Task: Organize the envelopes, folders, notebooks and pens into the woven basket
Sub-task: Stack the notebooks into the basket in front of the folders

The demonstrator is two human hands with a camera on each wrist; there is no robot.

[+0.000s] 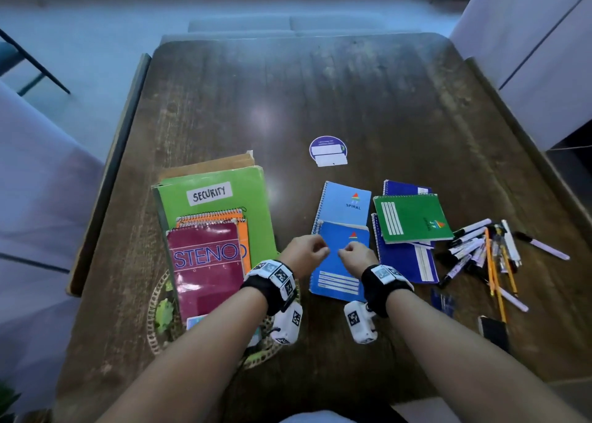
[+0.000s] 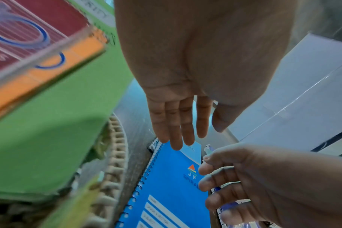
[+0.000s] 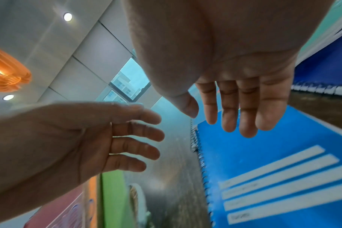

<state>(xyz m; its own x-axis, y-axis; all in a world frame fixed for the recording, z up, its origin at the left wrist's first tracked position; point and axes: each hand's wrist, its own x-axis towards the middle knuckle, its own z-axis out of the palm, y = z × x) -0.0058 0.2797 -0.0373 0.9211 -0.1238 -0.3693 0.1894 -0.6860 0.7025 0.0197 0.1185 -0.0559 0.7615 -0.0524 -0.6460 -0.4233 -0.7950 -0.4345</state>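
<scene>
A woven basket (image 1: 157, 310) at the front left holds a green SECURITY folder (image 1: 217, 198), orange pads and a maroon STENO notebook (image 1: 205, 262). Right of it a blue spiral notebook (image 1: 339, 272) lies on the table, overlapping a lighter blue one (image 1: 347, 203). My left hand (image 1: 309, 249) and right hand (image 1: 354, 254) are side by side over its upper half, fingers loose, holding nothing. In the left wrist view the left hand (image 2: 185, 131) reaches the notebook (image 2: 166, 185) at its top corner; contact is unclear. The right hand (image 3: 224, 117) has straight fingers above the cover (image 3: 254, 154).
A green notebook (image 1: 411, 217) lies on dark blue notebooks (image 1: 407, 259) further right. A loose pile of pens and markers (image 1: 480, 249) follows. A round purple sticker (image 1: 327, 149) sits mid-table, and a dark flat object (image 1: 493, 328) near the front right edge. Pale chairs flank the table.
</scene>
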